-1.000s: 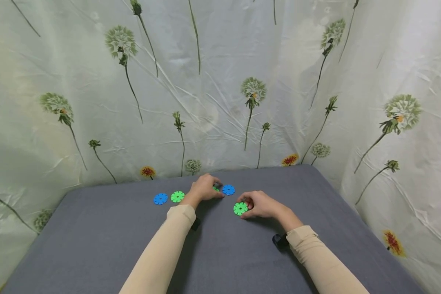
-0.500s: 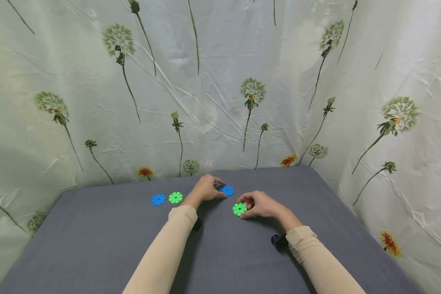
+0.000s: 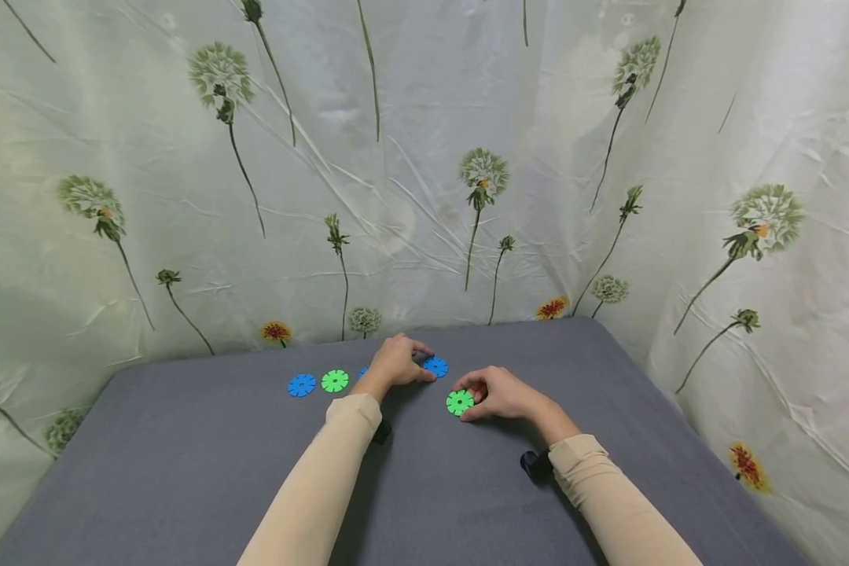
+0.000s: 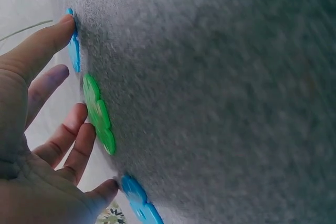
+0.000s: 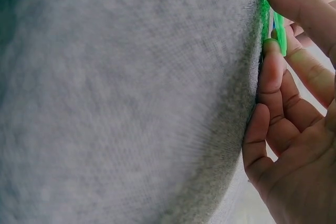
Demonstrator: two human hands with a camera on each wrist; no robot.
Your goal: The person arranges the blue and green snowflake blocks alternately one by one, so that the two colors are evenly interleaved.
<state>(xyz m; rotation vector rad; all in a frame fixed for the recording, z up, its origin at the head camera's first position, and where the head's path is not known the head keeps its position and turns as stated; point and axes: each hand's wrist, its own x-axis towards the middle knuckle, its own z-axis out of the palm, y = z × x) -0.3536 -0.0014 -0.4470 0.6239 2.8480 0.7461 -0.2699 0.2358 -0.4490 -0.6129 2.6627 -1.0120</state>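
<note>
My left hand (image 3: 396,362) pinches a blue notched interlocking disc (image 3: 436,366) at its edges between thumb and index finger at the back of the table. In the left wrist view, a green interlocking disc (image 4: 98,113) lies under the other fingers, with another blue disc (image 4: 140,200) by the little finger. In the head view, the hand mostly hides these two. To its right, my right hand (image 3: 502,395) holds a second green disc (image 3: 459,402) by the edge between thumb and fingers, close to the cloth. That disc appears slightly tilted in the right wrist view.
Further left in the row lie a blue disc (image 3: 301,385) and a green disc (image 3: 335,381). A grey cloth (image 3: 205,456) covers the table. Behind it and at the right hangs a pale curtain (image 3: 410,173) printed with dandelions.
The left hand has shifted slightly right, from over the green disc onto the edge of the blue one. The right hand keeps its green disc nearly still. The head view has turned slightly.
</note>
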